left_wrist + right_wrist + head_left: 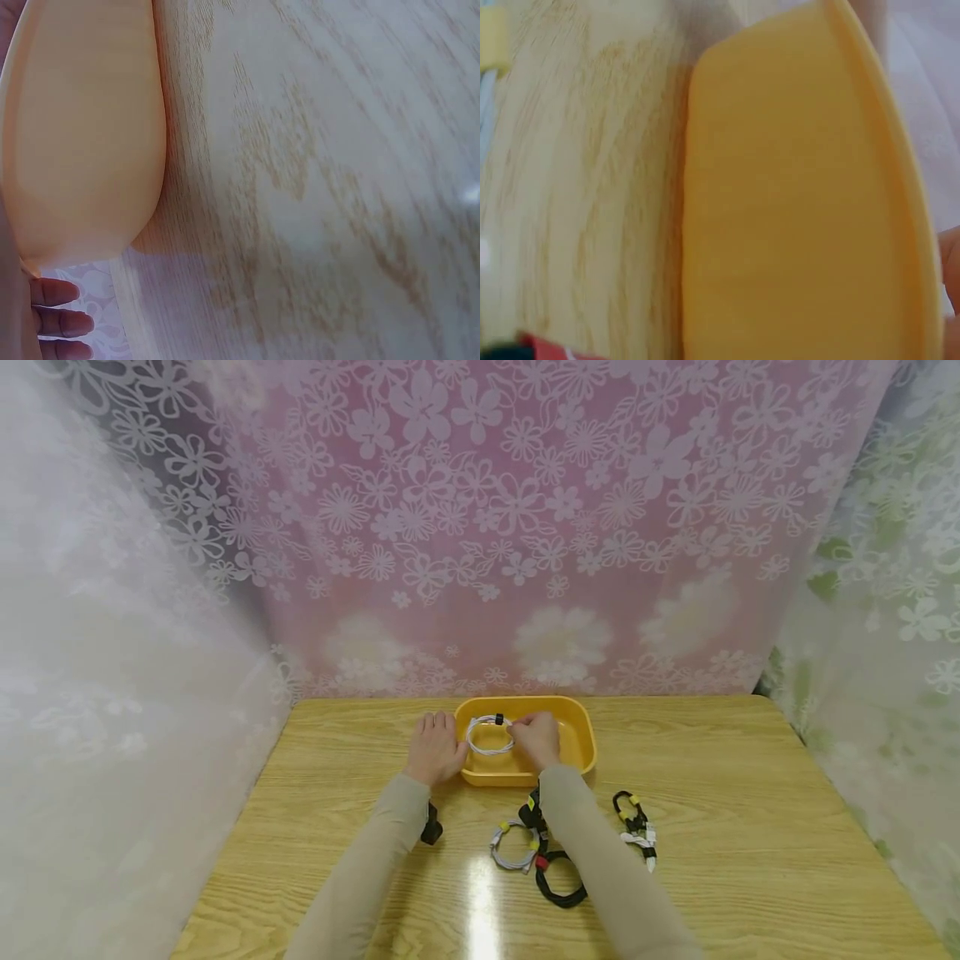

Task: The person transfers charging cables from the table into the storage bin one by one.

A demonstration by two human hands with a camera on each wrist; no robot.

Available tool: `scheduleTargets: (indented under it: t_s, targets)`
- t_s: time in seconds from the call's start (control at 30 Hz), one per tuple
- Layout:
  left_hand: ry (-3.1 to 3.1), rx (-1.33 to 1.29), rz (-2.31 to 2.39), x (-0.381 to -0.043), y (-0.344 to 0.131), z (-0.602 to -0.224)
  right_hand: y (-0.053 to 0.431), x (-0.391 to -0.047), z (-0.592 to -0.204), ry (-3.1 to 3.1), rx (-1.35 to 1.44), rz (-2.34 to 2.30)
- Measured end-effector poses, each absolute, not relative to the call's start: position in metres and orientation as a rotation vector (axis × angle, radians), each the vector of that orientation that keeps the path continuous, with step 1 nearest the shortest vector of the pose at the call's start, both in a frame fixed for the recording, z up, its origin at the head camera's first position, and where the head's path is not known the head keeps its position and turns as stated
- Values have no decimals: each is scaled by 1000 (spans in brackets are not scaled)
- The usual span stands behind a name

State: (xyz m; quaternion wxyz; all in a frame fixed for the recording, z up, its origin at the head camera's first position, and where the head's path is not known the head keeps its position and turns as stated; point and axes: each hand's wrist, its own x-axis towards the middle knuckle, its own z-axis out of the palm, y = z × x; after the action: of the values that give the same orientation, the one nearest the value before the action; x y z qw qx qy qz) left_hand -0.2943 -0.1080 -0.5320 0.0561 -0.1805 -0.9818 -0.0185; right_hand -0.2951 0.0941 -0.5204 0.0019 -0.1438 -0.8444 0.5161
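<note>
A coiled white cable point(491, 753) with a black strap lies at the left inside a yellow plastic basin point(525, 780). My right hand point(536, 739) reaches over the near rim and pinches the coil's right side between thumb and fingers. Outside the basin, at its left end, my left hand point(437, 747) rests with straight fingers, its thumb at the rim. In the left wrist view, three fingertips point(64, 322) show past the basin wall point(82, 150). The right wrist view shows mostly the basin's outer wall point(795, 187), which hides most of that hand.
Nearer me on the wooden table point(337, 760) lie a light grey coiled cable point(512, 866) with yellow straps and a black coiled cable point(562, 902) with a red strap. Right of my right forearm are a small black cable point(619, 802) and a white cable point(637, 841). Floral curtains point(510, 527) surround the table.
</note>
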Motion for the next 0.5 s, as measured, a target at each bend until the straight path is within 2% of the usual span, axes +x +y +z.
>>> scheduleTargets:
  t_s: [0.5]
  targets:
    - [-2986, -553, -53, -293, -108, -529, 84, -307, -533, -2733, -557, 1560]
